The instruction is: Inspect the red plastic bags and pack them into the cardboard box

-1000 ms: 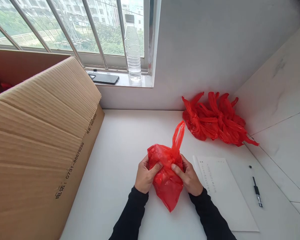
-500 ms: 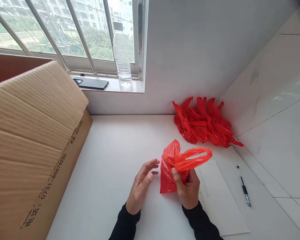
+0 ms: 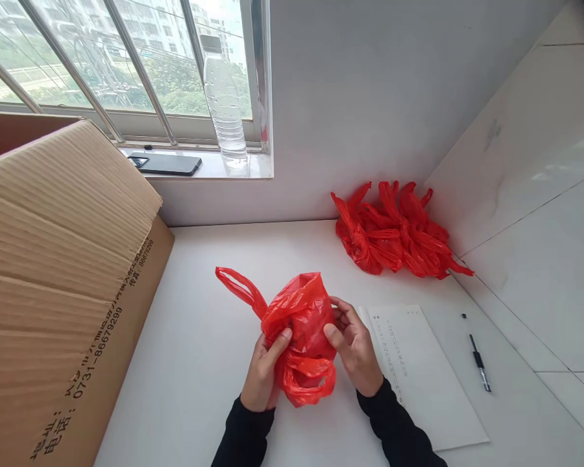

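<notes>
A red plastic carrier bag [image 3: 302, 318] is held above the white tabletop. One handle loop sticks out to the upper left, and the other hangs at the front. My left hand [image 3: 263, 370] grips the bag's left side, thumb on top and fingers hidden beneath. At the bag's right edge, my right hand [image 3: 355, 350] holds on with its thumb in front and its fingers partly behind. The bag looks bunched, and whatever may be inside cannot be seen. Against the back wall lies a pile of knotted red plastic bags [image 3: 394, 230].
A large cardboard box [image 3: 78, 240] stands on the left. Printed paper [image 3: 428, 383] and a pen [image 3: 479, 363] with its separate cap [image 3: 464, 316] lie to the right. A water bottle [image 3: 225, 107] and a phone [image 3: 170, 165] rest on the windowsill.
The bag has turned over and moved left, its handles now pointing left and toward me. My left hand, formerly apart from it, has taken hold. My right hand has shifted to its right edge.
</notes>
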The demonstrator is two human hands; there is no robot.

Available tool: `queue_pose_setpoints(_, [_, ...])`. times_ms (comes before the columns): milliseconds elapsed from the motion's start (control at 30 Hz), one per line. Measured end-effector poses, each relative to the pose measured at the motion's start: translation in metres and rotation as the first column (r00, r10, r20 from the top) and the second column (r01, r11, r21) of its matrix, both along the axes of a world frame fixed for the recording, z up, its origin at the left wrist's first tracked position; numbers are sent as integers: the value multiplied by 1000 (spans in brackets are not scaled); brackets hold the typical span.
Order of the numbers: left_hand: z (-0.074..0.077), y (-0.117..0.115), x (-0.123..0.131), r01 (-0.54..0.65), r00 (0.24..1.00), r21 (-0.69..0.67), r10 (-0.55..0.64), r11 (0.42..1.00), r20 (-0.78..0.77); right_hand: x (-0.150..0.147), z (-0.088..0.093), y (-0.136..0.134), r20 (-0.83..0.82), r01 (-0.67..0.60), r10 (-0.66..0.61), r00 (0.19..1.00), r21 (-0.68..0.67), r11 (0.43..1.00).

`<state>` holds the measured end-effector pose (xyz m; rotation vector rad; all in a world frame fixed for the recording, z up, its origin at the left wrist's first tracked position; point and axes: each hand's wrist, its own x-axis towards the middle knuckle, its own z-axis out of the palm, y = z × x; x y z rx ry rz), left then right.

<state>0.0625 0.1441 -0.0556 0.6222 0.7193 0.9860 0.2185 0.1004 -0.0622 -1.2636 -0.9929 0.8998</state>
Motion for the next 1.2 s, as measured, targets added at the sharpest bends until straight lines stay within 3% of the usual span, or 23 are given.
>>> queue_pose_setpoints(67, [-1,0,0,57,998,66,-54,996,-43,2,3,2,-114,-120,119,986,-4,993])
queue_pose_setpoints(133, [-3,0,-1,119,990,138,-107,983,-96,2,6,2,-172,-163,165,971,28,986])
queue_pose_setpoints(267, [-7,3,-5,224,961,214,-179,951,-210,3,10,3,-236,-143,147,960,35,989])
queue_pose_setpoints(400, [-9,5,-7,315,931,219,-256,924,-261,5,8,4,-190,-83,83,978,9,997])
queue_pose_setpoints(533, [-9,7,-8,337,925,201,-284,920,-253,6,2,4,-256,3,4,967,26,1000])
queue_pose_setpoints(667, [-8,7,-9,357,918,210,-301,910,-257,5,0,5,-335,-13,14,942,4,1000])
queue_pose_setpoints(900, [-6,4,-6,324,925,202,-264,924,-274,6,2,7,-194,13,-11,981,9,1000])
queue_pose_setpoints(1033, [-6,4,-6,303,931,202,-244,931,-272,7,2,6,-206,49,-44,978,22,999])
queue_pose_setpoints(1200, [-5,3,-9,381,905,268,-298,885,-304,8,0,7,-224,61,-54,973,25,998])
